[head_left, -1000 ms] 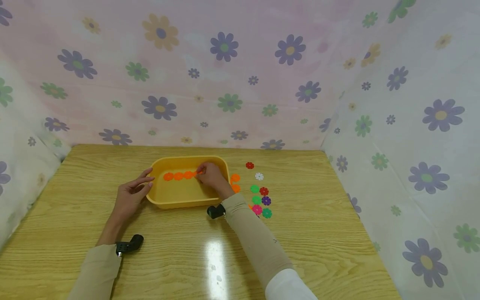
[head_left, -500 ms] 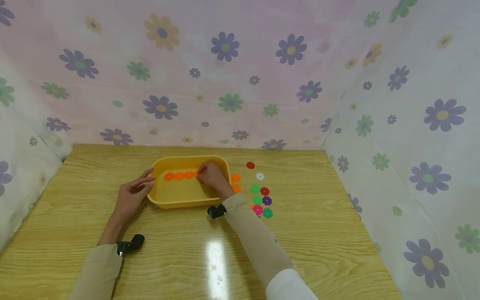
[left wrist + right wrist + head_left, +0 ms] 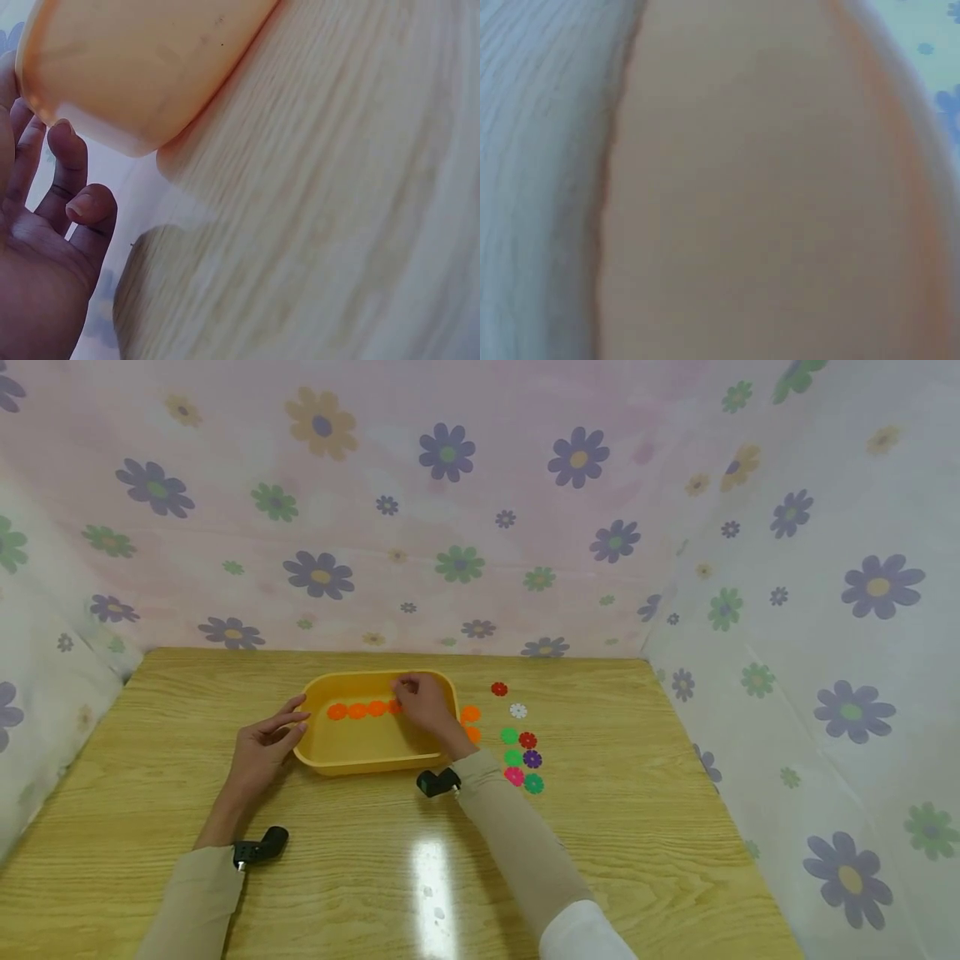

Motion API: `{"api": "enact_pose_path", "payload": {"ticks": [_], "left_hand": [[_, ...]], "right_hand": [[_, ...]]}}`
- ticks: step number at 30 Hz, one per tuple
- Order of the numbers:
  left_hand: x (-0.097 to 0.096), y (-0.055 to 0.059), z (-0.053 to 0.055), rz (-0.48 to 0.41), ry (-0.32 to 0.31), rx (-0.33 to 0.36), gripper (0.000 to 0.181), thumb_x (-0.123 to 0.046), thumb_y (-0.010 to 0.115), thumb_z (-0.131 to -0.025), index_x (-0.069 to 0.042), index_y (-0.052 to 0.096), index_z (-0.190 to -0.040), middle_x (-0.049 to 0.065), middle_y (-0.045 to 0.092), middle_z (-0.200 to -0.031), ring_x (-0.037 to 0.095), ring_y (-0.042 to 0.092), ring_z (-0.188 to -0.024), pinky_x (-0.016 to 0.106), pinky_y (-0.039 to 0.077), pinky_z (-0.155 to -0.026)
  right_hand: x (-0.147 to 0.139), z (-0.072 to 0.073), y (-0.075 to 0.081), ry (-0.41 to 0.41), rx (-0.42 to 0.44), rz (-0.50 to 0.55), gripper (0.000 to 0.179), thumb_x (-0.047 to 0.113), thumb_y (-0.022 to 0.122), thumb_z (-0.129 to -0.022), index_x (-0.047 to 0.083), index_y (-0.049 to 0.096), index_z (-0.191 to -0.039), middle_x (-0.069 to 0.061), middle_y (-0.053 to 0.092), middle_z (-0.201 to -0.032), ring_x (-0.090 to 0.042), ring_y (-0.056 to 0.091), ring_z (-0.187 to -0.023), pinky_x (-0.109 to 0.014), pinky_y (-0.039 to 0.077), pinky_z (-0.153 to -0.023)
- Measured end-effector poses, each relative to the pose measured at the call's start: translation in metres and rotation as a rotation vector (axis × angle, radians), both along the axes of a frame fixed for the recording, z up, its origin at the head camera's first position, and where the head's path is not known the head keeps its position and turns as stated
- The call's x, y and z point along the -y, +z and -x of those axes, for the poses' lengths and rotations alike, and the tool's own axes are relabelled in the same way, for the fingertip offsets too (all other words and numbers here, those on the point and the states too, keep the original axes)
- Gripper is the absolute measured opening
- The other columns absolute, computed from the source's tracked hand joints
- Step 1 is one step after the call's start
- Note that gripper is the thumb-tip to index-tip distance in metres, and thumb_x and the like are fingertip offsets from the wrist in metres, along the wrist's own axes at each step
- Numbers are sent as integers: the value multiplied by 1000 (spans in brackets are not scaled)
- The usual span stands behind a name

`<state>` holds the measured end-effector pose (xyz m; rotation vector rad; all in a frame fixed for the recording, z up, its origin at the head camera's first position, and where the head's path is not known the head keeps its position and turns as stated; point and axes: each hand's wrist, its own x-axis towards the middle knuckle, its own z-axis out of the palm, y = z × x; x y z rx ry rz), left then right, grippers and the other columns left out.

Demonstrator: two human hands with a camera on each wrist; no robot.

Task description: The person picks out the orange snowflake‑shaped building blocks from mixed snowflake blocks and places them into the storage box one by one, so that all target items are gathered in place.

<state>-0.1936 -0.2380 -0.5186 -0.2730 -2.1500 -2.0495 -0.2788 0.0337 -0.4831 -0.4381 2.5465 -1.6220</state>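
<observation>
A yellow plastic basin (image 3: 360, 767) lies on the table, its outside wall (image 3: 127, 75) filling the upper left of the left wrist view. My left hand (image 3: 262, 752) touches the basin's left end with loosely bent fingers. Inside, a row of orange flower-shaped discs (image 3: 357, 711) runs from left to right along the basin floor. Over the right part of the basin is my right hand (image 3: 426, 703), just above the row's right end, partly covering the last disc. Nothing shows between its fingers. The right wrist view holds only the basin's blurred wall (image 3: 757, 187).
Right of the basin, several loose flower discs lie on the wooden table (image 3: 615, 827): orange ones (image 3: 470, 714), a red one (image 3: 499, 689), a white one (image 3: 518, 711), plus green, purple and pink ones. Flower-printed cloth (image 3: 450, 510) closes off the back and sides.
My right hand has lifted slightly away from the row toward the basin's far side, letting go of the rightmost orange disc, which stays in line. My left hand has not moved.
</observation>
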Motion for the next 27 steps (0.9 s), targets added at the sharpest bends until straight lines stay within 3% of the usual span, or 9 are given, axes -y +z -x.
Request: {"api": "enact_pose_path", "payload": {"ticks": [7,12,15,21,27], "left_hand": [[0,1,0,-34,-9,3,36,-7,64,-100,21,60,-123,-8,60,-144,-4,54,-130,12,52,-90],[0,2,0,-23,-4,8,32,-6,64,-100,17,64,-122,-11,62,-141,-4,56,-126,11,53,-86],[0,2,0,-8,-3,-13,30,-5,64,-100,15,66,-121,-12,62,-140,-5,56,-126,10,53,-84],[1,2,0,0,-11,-27,30,-5,64,-100,16,65,-122,-11,61,-142,-5,56,-126,9,53,-82],[-1,1,1,19,15,-2,31,-6,64,-100,15,65,-123,-10,60,-144,-8,52,-129,10,52,-87]], "right_hand": [[-20,-8,42,80,-80,150,30,19,49,-109,-4,67,-118,-27,65,-91,-31,50,-62,-24,41,-52],[-49,-20,70,124,-89,208,27,17,49,-109,0,68,-118,-32,63,-95,-31,51,-66,-31,45,-53],[-70,-29,78,141,-76,217,28,16,49,-109,-3,66,-121,-33,62,-97,-32,51,-69,-32,47,-55],[-117,-47,66,130,-59,106,28,15,52,-108,-3,66,-122,-28,65,-99,-25,55,-71,-26,49,-58],[-153,-57,31,117,-12,1,26,12,55,-106,-5,67,-121,-28,69,-107,-47,62,-89,-41,56,-68]]}}
